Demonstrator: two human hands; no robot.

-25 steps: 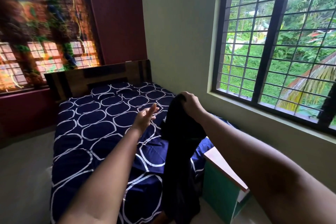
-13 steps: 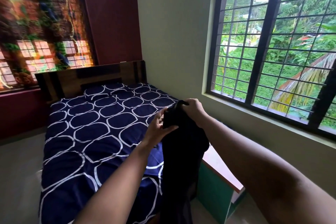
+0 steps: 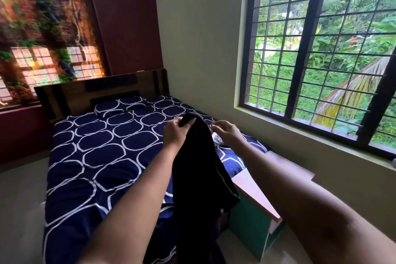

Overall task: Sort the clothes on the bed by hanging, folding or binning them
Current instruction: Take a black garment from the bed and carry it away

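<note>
Over the foot edge of the bed (image 3: 96,156), the black garment (image 3: 197,178) hung from the left hand (image 3: 176,135), fingers clamped on its top. The right hand (image 3: 227,134) hovered just beside it, fingers loosely curled on nothing. It was probably being sized up; next, both hands would need to spread it. No bin or hanger was visible.

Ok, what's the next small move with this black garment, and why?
Probably take its top edge with the right hand: only the left hand grips the black garment, which hangs bunched over the bed, so it can't be spread yet.
</note>
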